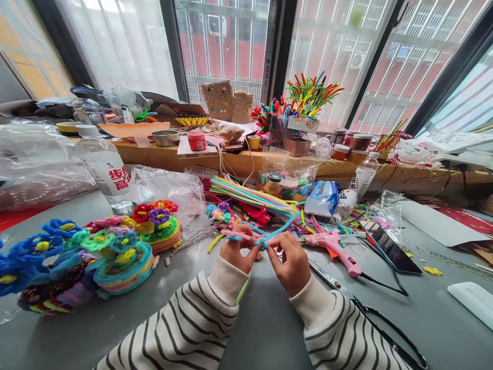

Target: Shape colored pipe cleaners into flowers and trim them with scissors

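Note:
Both hands are close together above the grey table. Between the fingertips of my left hand point(236, 252) and my right hand point(290, 261) is a light blue pipe cleaner point(284, 228), bent into small loops where the fingers meet. Its straight end sticks up to the right. My left hand also has a pink fuzzy piece point(233, 234) lying along its fingers, with a bit of blue below it. Right of my right hand rests a pink hot glue gun point(335, 247). Scissors point(327, 275) lie partly under my right sleeve.
Pipe-cleaner flowers point(125, 241) in round coiled pots stand at the left. A bundle of pastel pipe cleaners point(254, 194) lies beyond my hands. A water bottle point(103, 167) stands at back left, a phone point(393, 249) at right. The wooden ledge point(165, 156) holds jars and tubs.

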A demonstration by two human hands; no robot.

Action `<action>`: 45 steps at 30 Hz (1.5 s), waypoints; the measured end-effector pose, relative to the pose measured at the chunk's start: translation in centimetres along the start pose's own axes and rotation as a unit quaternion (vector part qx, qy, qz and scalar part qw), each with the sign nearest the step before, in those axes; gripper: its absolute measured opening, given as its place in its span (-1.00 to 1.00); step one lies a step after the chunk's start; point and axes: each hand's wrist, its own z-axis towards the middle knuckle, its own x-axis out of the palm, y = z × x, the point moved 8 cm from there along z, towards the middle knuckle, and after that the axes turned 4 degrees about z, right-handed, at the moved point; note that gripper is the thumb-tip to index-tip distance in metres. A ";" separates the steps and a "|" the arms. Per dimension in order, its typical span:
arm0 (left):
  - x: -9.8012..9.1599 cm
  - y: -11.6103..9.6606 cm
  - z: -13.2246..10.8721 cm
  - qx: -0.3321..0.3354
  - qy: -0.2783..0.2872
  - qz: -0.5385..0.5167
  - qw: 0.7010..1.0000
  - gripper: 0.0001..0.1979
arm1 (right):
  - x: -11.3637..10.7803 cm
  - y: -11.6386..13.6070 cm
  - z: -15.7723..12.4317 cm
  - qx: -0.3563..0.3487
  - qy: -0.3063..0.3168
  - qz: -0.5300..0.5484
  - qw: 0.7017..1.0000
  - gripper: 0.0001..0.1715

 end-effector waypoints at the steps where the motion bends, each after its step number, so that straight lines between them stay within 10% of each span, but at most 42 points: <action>1: -0.1 -0.4 -0.1 0.011 -0.002 0.029 1.000 -0.78 | 0.0 -0.3 0.0 0.023 -0.004 0.020 1.000 -0.91; 4: -0.1 -1.2 -0.5 0.038 -0.005 0.080 0.996 -0.85 | 0.7 -2.2 -0.2 0.152 -0.002 0.135 0.979 -0.87; 9: 0.6 -1.3 -0.9 0.075 0.025 0.055 0.995 -0.92 | 3.5 -4.8 -2.1 0.410 0.034 0.385 0.826 -0.77; 12: 1.4 -1.2 -0.8 0.084 0.089 0.035 0.992 -0.83 | 3.9 -4.7 -2.4 0.449 0.053 0.418 0.788 -0.76; 18: 0.4 0.6 0.6 -0.007 0.058 -0.046 0.997 -0.72 | 2.0 -4.1 -0.9 0.333 0.080 0.339 0.876 -0.83; 23: 1.7 4.0 1.0 -0.160 0.112 -0.171 0.966 -0.48 | -1.1 -0.4 0.4 0.012 0.036 0.061 0.997 -0.82; 27: 2.3 4.9 0.6 -0.195 0.136 -0.171 0.956 -0.46 | -0.7 1.3 -0.1 -0.127 0.047 -0.050 0.990 -0.79; 38: 2.3 4.5 0.6 -0.183 0.154 -0.166 0.957 -0.52 | 0.3 2.3 -0.7 -0.226 0.067 -0.194 0.952 -0.70; 45: 1.9 4.5 0.8 -0.143 0.113 -0.129 0.975 -0.61 | 0.2 1.5 -0.4 -0.161 0.063 -0.145 0.974 -0.83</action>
